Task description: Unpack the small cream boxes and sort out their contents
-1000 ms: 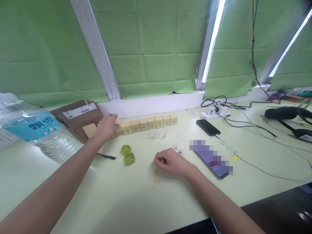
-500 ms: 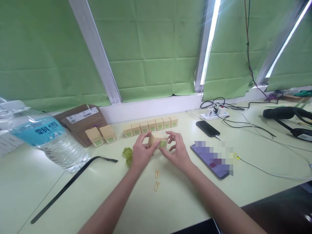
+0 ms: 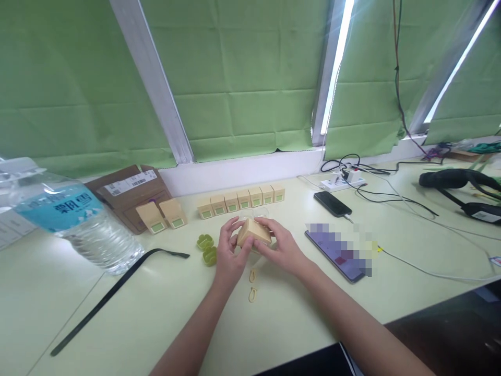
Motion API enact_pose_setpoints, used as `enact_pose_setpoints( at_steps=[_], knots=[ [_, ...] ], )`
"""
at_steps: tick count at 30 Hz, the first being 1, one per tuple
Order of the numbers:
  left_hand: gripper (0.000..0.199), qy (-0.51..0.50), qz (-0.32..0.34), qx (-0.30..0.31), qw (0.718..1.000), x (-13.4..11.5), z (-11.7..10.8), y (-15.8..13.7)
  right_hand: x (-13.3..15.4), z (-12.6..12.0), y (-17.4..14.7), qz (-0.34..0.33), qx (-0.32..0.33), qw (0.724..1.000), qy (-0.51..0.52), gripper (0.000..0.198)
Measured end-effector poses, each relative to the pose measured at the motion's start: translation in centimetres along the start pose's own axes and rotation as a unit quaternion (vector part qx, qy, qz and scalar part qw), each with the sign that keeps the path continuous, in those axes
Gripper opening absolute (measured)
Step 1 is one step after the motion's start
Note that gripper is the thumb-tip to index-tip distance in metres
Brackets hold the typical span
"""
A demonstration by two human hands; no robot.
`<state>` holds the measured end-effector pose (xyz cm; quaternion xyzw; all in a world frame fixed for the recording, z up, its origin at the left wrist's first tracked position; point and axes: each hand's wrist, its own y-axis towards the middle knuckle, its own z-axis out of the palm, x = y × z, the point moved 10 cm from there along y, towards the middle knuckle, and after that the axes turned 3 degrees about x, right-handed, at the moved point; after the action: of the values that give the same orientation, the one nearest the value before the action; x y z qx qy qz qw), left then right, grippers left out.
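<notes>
Both hands hold a small cream-coloured box (image 3: 255,232) above the middle of the table. My left hand (image 3: 231,248) is closed on its left side, the thumb on the near face. On the right side my right hand (image 3: 280,245) grips it too, fingers over the top and thumb close to the left thumb. The box is tilted, and its green panel is out of sight. Two green flower-shaped pieces (image 3: 207,249) lie just left of my left hand. Nearer me, two small cream loop-shaped pieces (image 3: 252,286) rest on the table.
A row of several similar boxes (image 3: 243,198) stands behind my hands; two with raised lids (image 3: 161,215) stand left, by a brown carton (image 3: 129,193). A water bottle (image 3: 86,224) and black strap (image 3: 117,287) lie left. Phones (image 3: 336,256), a power strip (image 3: 340,181) and headphones (image 3: 462,190) are right.
The box has turned in my hands, so its green panel no longer shows. My right hand's fingers, raised off the box before, have closed over its right side.
</notes>
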<state>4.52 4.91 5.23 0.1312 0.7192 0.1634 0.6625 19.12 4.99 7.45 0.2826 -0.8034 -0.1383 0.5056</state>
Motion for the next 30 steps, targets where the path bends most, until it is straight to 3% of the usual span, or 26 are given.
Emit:
enact_pose_setpoints(
  at_steps=[7, 11, 15, 18, 26, 30],
  knots=[
    [0.049, -0.017, -0.049, 0.012, 0.999, 2.5, 0.6, 0.0, -1.1, -1.8, -0.1, 0.018, -0.099, 0.994, -0.031, 0.056],
    [0.050, -0.024, -0.082, 0.059, 0.995, 2.8, 1.8, -0.4, -1.8, -1.8, -0.2, 0.027, -0.118, 0.991, -0.054, 0.063],
    [0.066, -0.025, -0.090, 0.101, 0.991, 2.2, 3.1, -1.3, -1.8, -1.5, -0.2, 0.008, -0.111, 0.991, -0.070, 0.062],
    [0.080, -0.045, -0.112, 0.100, 0.988, 2.6, 3.3, -1.6, -1.3, -1.2, -0.2, -0.011, -0.095, 0.993, -0.070, 0.062],
    [0.100, -0.151, -0.142, 0.028, 0.978, 4.3, 1.9, -0.6, 0.4, 0.2, -0.3, -0.053, -0.016, 0.998, -0.019, 0.043],
    [0.100, -0.161, -0.140, -0.014, 0.977, 4.0, 0.8, -0.3, 0.7, 0.7, -0.4, -0.053, 0.016, 0.997, 0.050, 0.037]
  ],
)
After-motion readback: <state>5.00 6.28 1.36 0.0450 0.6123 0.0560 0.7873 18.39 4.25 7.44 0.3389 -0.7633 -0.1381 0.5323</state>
